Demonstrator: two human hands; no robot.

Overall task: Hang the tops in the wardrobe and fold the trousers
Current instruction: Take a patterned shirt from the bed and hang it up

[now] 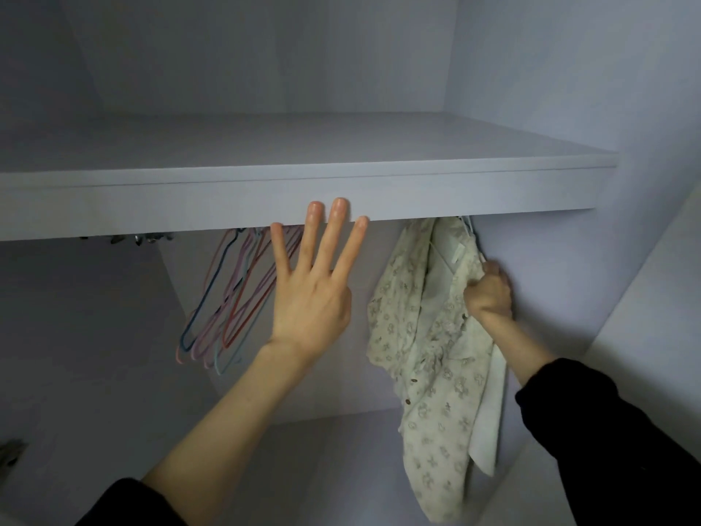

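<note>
Dark sleeves point(622, 442) framed the bottom corners of the view, both forearms reaching up into a white wardrobe point(569, 89). Fingers straight and spread, the left hand point(313, 294) was raised before the front edge of the shelf point(455, 191), gripping nothing; whether the fingertips touched that edge could not be told. To its right, the right hand point(489, 294) was clenched around the upper part of a cream floral blouse point(428, 358), which hung beneath the shelf close to the wardrobe's right wall, a white lining or garment showing inside it. Behind the left hand, a bunch of bare wire hangers point(223, 298) in blue, pink and red dangled under the shelf, apart from the blouse.
</note>
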